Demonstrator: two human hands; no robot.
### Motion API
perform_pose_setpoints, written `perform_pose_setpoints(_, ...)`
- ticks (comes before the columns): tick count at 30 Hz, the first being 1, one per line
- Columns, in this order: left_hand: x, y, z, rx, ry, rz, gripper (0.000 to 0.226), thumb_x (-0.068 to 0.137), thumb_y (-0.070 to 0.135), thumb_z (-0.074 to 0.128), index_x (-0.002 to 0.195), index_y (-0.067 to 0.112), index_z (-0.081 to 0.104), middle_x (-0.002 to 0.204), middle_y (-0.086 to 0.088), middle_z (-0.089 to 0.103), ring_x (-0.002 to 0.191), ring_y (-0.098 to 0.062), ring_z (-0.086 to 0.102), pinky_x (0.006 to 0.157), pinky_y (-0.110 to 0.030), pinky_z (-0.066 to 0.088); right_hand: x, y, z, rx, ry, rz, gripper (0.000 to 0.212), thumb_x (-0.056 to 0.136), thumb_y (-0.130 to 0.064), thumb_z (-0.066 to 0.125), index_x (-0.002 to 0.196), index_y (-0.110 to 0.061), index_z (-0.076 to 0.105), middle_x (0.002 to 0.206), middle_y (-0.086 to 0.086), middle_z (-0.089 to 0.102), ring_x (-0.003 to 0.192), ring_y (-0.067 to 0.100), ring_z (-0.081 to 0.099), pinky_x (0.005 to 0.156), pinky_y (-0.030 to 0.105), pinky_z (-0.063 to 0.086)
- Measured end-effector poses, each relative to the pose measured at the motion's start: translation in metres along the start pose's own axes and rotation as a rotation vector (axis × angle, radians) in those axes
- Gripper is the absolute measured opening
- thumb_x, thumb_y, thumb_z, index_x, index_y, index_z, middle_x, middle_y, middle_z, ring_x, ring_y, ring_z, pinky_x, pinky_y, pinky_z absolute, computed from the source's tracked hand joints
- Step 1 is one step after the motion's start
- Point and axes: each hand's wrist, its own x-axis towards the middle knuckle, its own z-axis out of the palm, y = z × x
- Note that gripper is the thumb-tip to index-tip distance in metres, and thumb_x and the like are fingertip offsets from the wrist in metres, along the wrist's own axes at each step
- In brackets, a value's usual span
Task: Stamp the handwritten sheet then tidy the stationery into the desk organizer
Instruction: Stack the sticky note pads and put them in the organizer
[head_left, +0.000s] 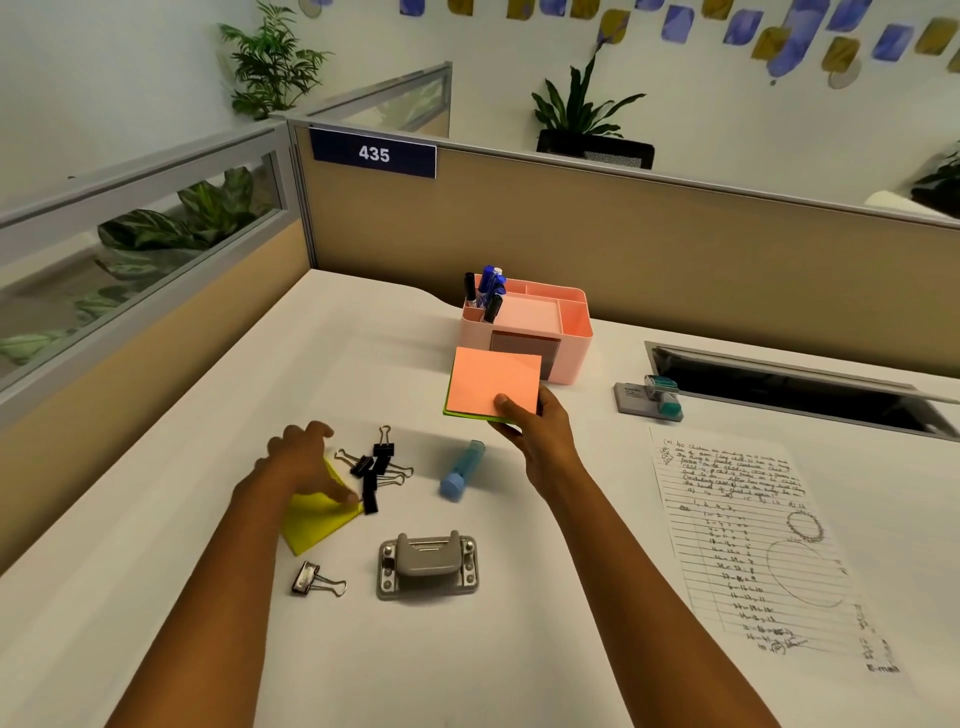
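Observation:
My right hand (535, 431) holds a pink sticky-note pad (493, 382) with a green layer underneath, lifted just in front of the pink desk organizer (571, 332). Several pens (488, 291) stand in the organizer's back left slot. My left hand (304, 465) rests on a yellow sticky-note pad (317, 519) lying on the desk, fingers touching its right edge. The handwritten sheet (758, 540) lies at the right. A teal stamp (662, 397) sits on a grey pad beyond the sheet.
Several black binder clips (376, 470) lie beside the yellow pad, one silver clip (314, 579) nearer me. A blue glue stick (462, 470) and a grey hole punch (428, 564) lie mid-desk. A cable slot (805, 389) opens at the right; partition walls ring the desk.

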Motion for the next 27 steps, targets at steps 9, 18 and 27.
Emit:
perform_pose_setpoints(9,-0.011,-0.01,0.0,0.18,0.013,-0.118,0.094,0.06,0.046,0.082,0.135,0.02,0.031,0.137,-0.012,0.042,0.129,-0.03,0.036,0.103,-0.033,0.028,-0.013,0.0,-0.001,-0.016,-0.029,0.002,0.054,0.088,-0.005,0.059,0.138,-0.007,0.038,0.139,0.013,0.048,0.121,0.034,0.052,0.095,0.04,0.048)
perform_pose_setpoints(18,-0.016,-0.012,-0.027,-0.334,-0.006,-0.043,0.053,0.075,0.018,0.076,0.121,0.0,0.057,0.127,-0.022,0.055,0.112,-0.035,0.052,0.089,-0.04,0.044,-0.022,0.001,-0.002,0.048,-0.094,0.067,0.045,0.093,-0.014,0.054,0.135,-0.008,0.038,0.113,0.004,0.057,0.106,0.026,0.056,0.089,0.038,0.049)
perform_pose_setpoints(27,-0.038,0.056,-0.063,-1.11,0.15,0.17,0.022,0.089,0.018,0.058,0.109,0.01,0.059,0.1,-0.01,0.059,0.09,-0.026,0.056,0.071,-0.03,0.048,-0.027,-0.002,0.018,-0.011,-0.231,-0.045,0.045,0.093,-0.017,0.053,0.134,-0.007,0.039,0.122,0.007,0.055,0.105,0.02,0.057,0.076,0.026,0.055)
